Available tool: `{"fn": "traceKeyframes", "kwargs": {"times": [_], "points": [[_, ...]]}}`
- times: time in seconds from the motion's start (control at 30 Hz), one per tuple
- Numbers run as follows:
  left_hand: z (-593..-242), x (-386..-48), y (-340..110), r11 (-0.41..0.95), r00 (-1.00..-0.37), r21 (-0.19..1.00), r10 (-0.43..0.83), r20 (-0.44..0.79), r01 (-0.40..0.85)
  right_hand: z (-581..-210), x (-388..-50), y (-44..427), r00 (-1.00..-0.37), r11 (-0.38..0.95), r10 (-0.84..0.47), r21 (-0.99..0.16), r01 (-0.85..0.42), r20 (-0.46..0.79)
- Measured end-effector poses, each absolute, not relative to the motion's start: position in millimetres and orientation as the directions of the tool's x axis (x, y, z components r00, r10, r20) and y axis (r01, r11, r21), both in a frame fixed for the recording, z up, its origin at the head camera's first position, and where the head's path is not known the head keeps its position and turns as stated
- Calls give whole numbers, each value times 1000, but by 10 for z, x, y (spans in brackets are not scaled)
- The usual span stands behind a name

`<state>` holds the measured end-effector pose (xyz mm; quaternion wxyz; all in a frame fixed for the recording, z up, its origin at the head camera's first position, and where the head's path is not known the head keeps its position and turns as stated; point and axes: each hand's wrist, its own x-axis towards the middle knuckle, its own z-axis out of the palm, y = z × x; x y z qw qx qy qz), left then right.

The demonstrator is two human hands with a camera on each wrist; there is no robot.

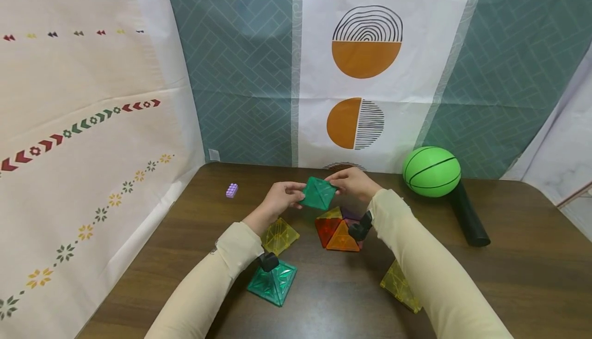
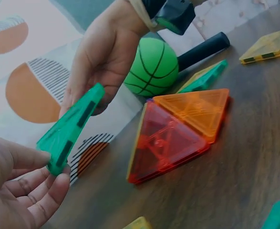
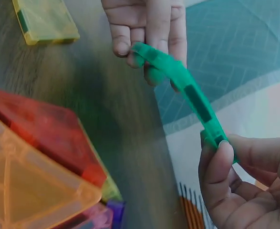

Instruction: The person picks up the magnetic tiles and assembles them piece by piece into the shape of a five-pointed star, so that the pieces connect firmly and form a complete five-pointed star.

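Purple block point(image 1: 232, 190): on my head feed it sits near the back left corner of the table point(image 1: 194, 215).
Green pyramid point(image 1: 279, 286): on the table, nearer the front edge than the other pieces, partly covered by the left wrist's black camera.
Left yellow tile point(image 1: 280, 236): on the table just beyond the pyramid, beside the left sleeve.
Left hand point(image 1: 281, 196): I see thumb and fingertips pinching the left end of the bent green piece point(image 1: 319, 193).
Bent green piece: up off the table between both hands, toward the back edge; my wrist feeds show it edge-on, dark strips along its side.
Tile cluster point(image 1: 336, 233): on the table below that piece, red and orange triangles facing me, yellow and purple behind.
Right hand point(image 1: 355, 183): I make out its thumb and fingers pinching the piece's right end.
Right yellow tile point(image 1: 401, 287): on the table, partly under the right sleeve in my view.
Green ball point(image 1: 431, 171): by the back edge, toward the right corner.
Black stick point(image 1: 468, 214): runs from the ball toward the front.
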<state>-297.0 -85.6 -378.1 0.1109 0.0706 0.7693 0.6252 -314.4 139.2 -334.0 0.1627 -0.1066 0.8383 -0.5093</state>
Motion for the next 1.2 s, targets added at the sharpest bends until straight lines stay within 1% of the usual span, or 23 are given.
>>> {"fn": "traceKeyframes", "kwargs": {"times": [0.13,0.27,0.53,0.63,0.8,1.03,1.2], "points": [[-3837,-2965,-771,184,-967,982,242,-78,-33,-3407,-3161,1455,-915,424,-359,-906,16,-184],[-3873,-2966,-710,196,-966,980,242,-88,-40,-3473,-3188,1479,-911,402,-361,-915,41,-199],[-3896,-2925,-637,238,-957,971,280,-72,-3,-3587,-3242,1503,-906,424,-357,-904,60,-227],[-3904,-2906,-606,269,-958,963,278,-75,3,-3630,-3256,1511,-908,448,-347,-892,60,-236],[-3946,-2918,-569,331,-962,943,249,-110,-22,-3675,-3259,1504,-907,476,-344,-878,52,-241],[-3976,-2912,-537,420,-976,907,204,-77,17,-3704,-3213,1480,-919,514,-320,-857,35,-229],[-3981,-2887,-520,480,-982,877,167,-82,8,-3774,-3201,1483,-929,563,-285,-826,37,-236]]}}
